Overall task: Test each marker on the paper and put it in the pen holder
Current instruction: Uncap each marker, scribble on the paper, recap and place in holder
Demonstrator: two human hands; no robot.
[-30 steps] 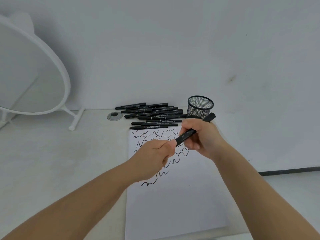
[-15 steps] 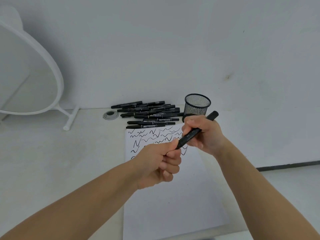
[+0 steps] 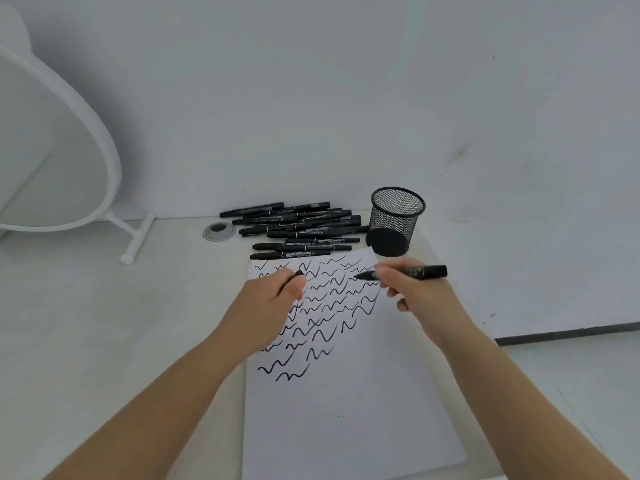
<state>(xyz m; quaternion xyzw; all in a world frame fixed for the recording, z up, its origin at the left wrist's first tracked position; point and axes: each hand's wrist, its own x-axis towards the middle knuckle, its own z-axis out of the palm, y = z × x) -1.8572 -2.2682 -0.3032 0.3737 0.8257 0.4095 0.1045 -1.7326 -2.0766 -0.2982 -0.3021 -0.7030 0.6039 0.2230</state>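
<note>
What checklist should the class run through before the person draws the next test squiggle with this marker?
1. Cap off: ok, the left hand pinches the cap, apart from the marker.
2. Marker gripped: ok, by the right hand.
3. Tip exposed: ok, it points left above the paper.
4. Blank space for a new mark: ok, the lower half is unmarked.
5. Pen holder upright and open: ok.
6. Marker has ink: cannot tell.

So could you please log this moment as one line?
step: uncapped | right hand: holds marker | left hand: holds cap | over paper | pen holder: looks empty
</note>
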